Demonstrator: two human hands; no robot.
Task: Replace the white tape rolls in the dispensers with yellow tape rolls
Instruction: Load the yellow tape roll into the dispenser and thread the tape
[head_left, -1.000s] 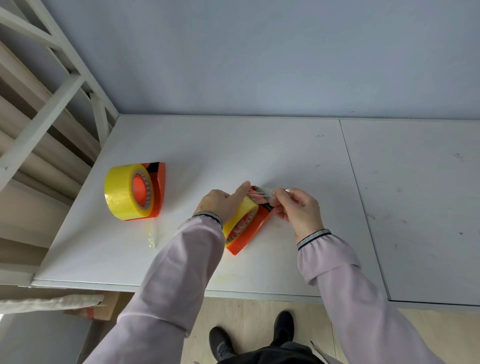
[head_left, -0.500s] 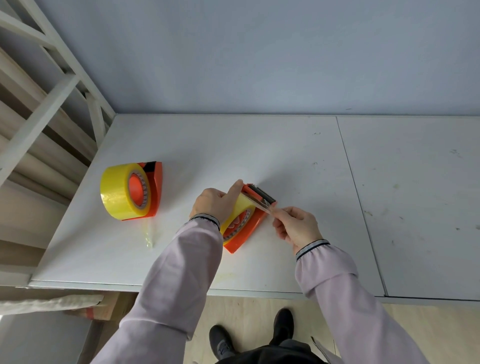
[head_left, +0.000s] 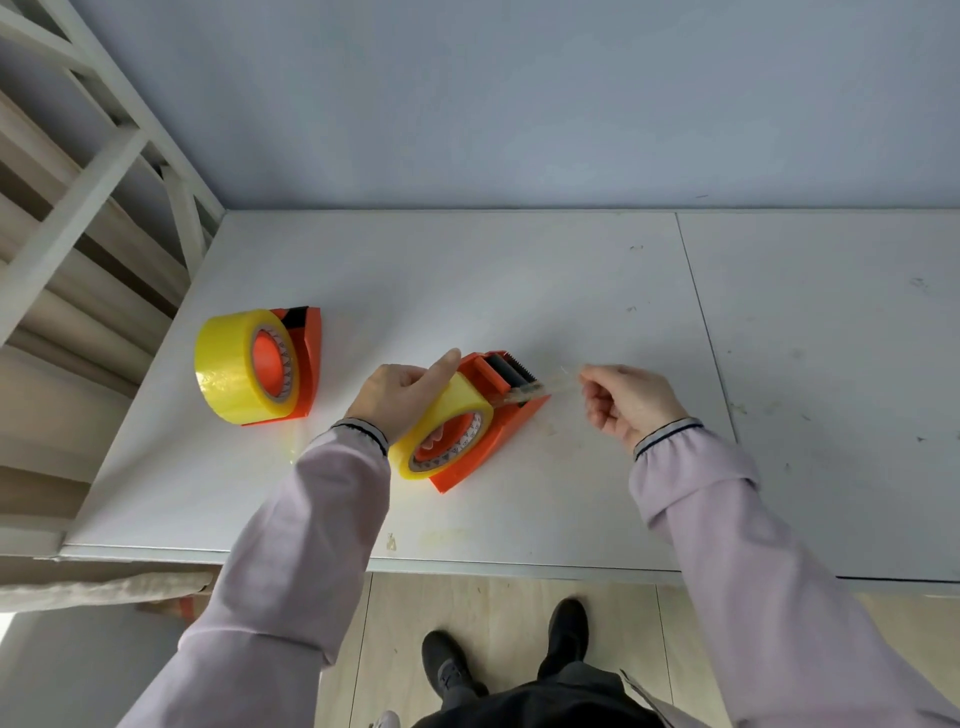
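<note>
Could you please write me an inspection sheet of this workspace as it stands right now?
Surface: white table top, scuffed with small dark marks; a seam runs down its right part.
Job's things: orange plastic tape dispenser on the left carries a yellow tape roll; the orange dispenser in the middle carries a second yellow roll, with a clear strip of tape drawn past its cutter.
Clutter: nothing seen.
Hands: left hand grips the middle roll; right hand pinches the strip's end in its fingers.
Cables: nothing seen.
Surroundings: grey-blue wall behind, white wooden frame at left, pale wood floor below.
</note>
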